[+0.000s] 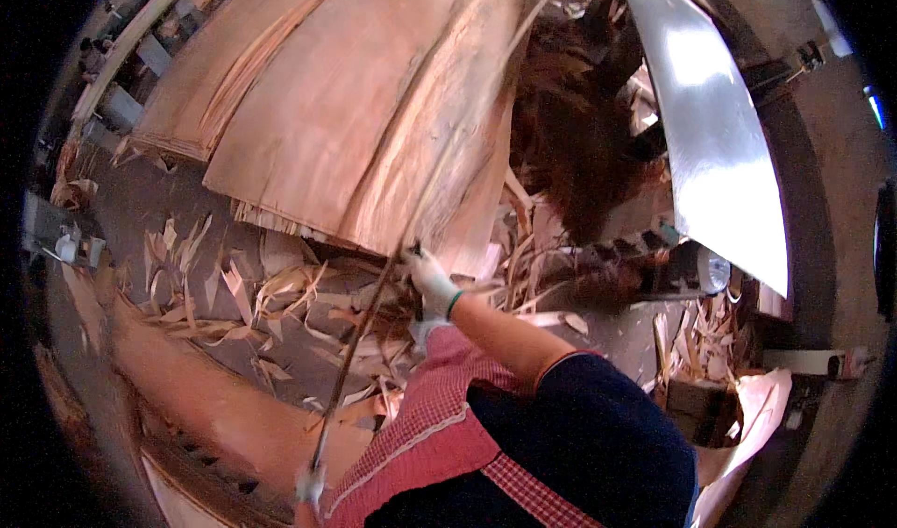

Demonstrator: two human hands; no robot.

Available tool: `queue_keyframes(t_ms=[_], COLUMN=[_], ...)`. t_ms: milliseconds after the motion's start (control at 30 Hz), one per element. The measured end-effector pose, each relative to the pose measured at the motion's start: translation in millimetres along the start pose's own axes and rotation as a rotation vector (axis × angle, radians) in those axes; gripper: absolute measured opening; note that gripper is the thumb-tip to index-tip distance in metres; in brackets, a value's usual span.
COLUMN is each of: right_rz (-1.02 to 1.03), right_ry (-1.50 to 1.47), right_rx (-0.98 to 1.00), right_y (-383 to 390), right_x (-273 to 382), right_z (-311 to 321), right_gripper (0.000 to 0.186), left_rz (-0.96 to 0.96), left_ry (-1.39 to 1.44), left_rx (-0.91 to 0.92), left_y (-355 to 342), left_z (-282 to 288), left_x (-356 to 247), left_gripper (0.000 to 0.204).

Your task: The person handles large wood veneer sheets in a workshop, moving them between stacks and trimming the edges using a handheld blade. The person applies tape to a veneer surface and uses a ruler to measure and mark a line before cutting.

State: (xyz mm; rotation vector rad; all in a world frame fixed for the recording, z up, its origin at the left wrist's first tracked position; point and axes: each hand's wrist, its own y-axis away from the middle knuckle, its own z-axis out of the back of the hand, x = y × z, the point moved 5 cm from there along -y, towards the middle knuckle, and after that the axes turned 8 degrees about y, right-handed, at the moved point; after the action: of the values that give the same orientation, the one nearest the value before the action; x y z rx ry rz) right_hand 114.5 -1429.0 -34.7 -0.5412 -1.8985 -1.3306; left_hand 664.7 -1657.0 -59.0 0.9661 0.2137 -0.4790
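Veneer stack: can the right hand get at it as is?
Likely yes: the right hand is by the near edge of the veneer stack, nothing evident between, though it holds the long stick.

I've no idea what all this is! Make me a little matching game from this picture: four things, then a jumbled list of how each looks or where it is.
1. Wood veneer sheets
2. Long thin pole
3. Checked apron
4. Curved-looking panel

A. Shiny silver, at the upper right
B. Red and white, on the person
C. Brown, stacked in layers
D. Gripped by the gloved left hand and right hand

Pairs: 1-C, 2-D, 3-B, 4-A
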Motion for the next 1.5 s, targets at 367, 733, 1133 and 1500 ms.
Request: queue_keyframes(t_ms=[367,733,1133,1500], right_rz=[-0.112,-0.403,-0.088,0.172], right_ry=[0.443,0.050,0.260,0.494], right_rx=[-0.319,-0.665,-1.267,-0.799], right_y=[-93.4,-194.1,-248.2,-178.0], right_x=[-196.2,-277.9,-303.1,0.4], right_z=[170.3,160.4,177.9,49.3], right_gripper=[0.019,0.019,0.016,0.023], left_rz=[-0.368,-0.025,0.131,-0.638], left_ry=[0.433,0.322,0.417,0.136], left_rx=[0.247,0.522,0.501,0.141], left_y=[-201.7,-418.6,-503.6,-450.9], left_z=[43.7,-28.7,-45.4,2.2], left_x=[-497.4,-385.3,-346.1,-393.5], left_gripper=[0.023,0.012,0.014,0.020])
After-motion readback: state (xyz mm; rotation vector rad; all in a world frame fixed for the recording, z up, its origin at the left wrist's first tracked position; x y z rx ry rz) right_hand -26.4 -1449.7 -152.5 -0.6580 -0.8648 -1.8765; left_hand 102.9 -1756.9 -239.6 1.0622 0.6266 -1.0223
